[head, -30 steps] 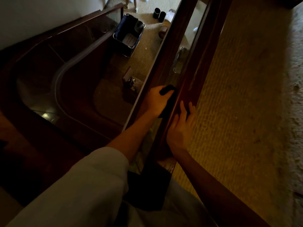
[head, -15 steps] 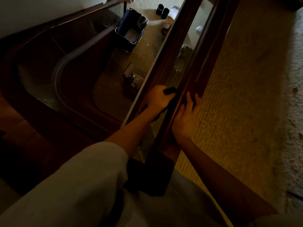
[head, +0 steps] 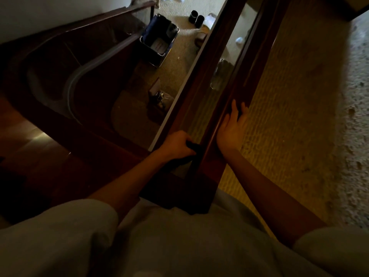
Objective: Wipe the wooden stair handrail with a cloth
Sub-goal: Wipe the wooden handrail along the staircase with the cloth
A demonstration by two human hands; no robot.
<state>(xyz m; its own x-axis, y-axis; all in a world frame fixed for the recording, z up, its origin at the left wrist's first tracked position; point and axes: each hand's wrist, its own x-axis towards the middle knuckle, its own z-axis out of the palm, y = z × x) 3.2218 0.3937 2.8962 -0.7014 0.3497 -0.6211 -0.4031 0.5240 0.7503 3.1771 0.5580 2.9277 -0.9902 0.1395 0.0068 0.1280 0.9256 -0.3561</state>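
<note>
Now the left hand (head: pixel 175 143) grips the cloth (head: pixel 190 145) against the handrail (head: pixel 244 74), left edge, while the right hand (head: pixel 232 126) rests on top, fingers straight

Head view, dim light, looking down. Wooden handrail (head: pixel 246 76) runs diagonally from upper centre to lower centre of the frame. Left hand (head: pixel 175 144), at centre, grips a dark cloth (head: pixel 191 145) pressed against the rail's left face. Right hand (head: pixel 231 126) lies flat on the rail's right side, fingers straight and pointing up-frame. Pale sleeves fill the bottom edge. Beige carpet (head: pixel 299 116) at right. Blue bin (head: pixel 159 42) and two dark cylinders (head: pixel 196 18) on the floor, upper centre.
</note>
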